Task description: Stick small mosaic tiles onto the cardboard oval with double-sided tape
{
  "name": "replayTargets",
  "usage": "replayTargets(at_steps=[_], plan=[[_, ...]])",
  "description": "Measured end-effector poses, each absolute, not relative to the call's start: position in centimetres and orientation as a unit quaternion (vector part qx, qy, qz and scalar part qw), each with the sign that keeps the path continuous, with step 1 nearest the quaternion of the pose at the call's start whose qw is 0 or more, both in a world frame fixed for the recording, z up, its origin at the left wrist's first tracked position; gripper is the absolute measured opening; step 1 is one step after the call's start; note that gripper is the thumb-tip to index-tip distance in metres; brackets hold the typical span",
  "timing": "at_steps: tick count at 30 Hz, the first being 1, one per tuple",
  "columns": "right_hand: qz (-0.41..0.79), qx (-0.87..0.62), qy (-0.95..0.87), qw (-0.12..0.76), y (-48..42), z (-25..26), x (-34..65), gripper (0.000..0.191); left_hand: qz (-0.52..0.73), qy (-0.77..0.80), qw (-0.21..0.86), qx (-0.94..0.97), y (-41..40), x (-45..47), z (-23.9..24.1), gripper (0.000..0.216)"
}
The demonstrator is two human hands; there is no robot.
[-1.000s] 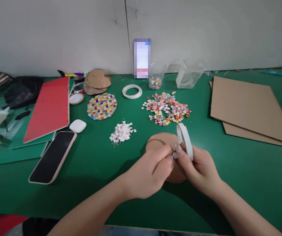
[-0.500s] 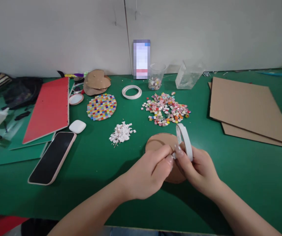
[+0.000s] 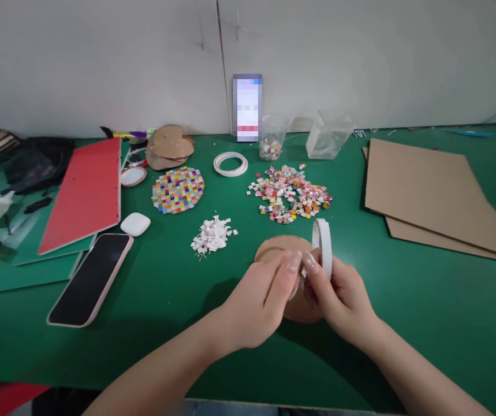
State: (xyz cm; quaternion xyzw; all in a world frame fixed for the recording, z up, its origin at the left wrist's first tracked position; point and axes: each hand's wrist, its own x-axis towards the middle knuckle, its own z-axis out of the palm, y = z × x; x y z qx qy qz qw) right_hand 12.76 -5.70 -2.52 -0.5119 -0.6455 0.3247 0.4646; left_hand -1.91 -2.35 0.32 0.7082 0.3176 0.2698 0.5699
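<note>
My right hand (image 3: pixel 345 292) is closed on a roll of white tape (image 3: pixel 325 248), which stands upright above its fingers. Thumb and fingers of my left hand (image 3: pixel 269 294) are pinched together, touching the right fingertips at the tape's end; the bit between them is mostly covered. Beneath both hands lies a round cardboard disc (image 3: pixel 269 248) on the green table. To its left is a heap of small white paper scraps (image 3: pixel 213 236). Beyond the disc spreads a pile of colourful mosaic tiles (image 3: pixel 293 193).
A second tape roll (image 3: pixel 230 172), a tile-covered disc (image 3: pixel 178 190), a plastic cup (image 3: pixel 272 138) and a clear box (image 3: pixel 329 138) stand farther back. Cardboard sheets (image 3: pixel 421 185) lie right. A phone (image 3: pixel 92 280), white case (image 3: pixel 135 224) and red board (image 3: pixel 85 190) are left.
The tape roll has turned slightly and shifted a little left in my right hand. My left thumb has rolled upward against the right fingertips. The view has moved slightly.
</note>
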Motion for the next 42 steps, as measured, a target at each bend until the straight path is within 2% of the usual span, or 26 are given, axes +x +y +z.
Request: replayTargets(at_steps=[5,10,18,22,29,36,42], plan=[[0.366,-0.514,-0.601,0.49,-6.1,-2.9,12.1,0.031,0.317,0.333,0.487,0.743,-2.7,-1.6,-0.8,0.032],[0.505,-0.483,-0.491,0.52,-6.2,-2.2,10.9,0.036,0.365,0.335,0.418,0.762,-3.0,-1.5,-1.5,0.032],[0.563,-0.482,-0.457,0.491,-6.4,-1.7,10.4,0.04,0.385,0.308,0.302,0.816,-2.6,-1.6,-2.2,0.035],[0.576,-0.464,-0.461,0.49,-6.6,-1.7,10.8,0.039,0.408,0.306,0.304,0.804,-2.7,-1.7,-2.2,0.031],[0.637,-0.385,-0.471,0.474,-6.7,-0.8,13.1,0.024,0.391,0.281,0.333,0.811,-2.1,-2.1,-1.5,0.029],[0.616,-0.385,-0.519,0.45,-6.6,-0.2,13.3,0.018,0.362,0.248,0.372,0.818,-1.6,-2.2,-1.2,0.028],[0.587,-0.388,-0.551,0.448,-6.4,-0.1,13.4,0.019,0.36,0.242,0.344,0.833,-1.4,-2.2,-1.1,0.03]])
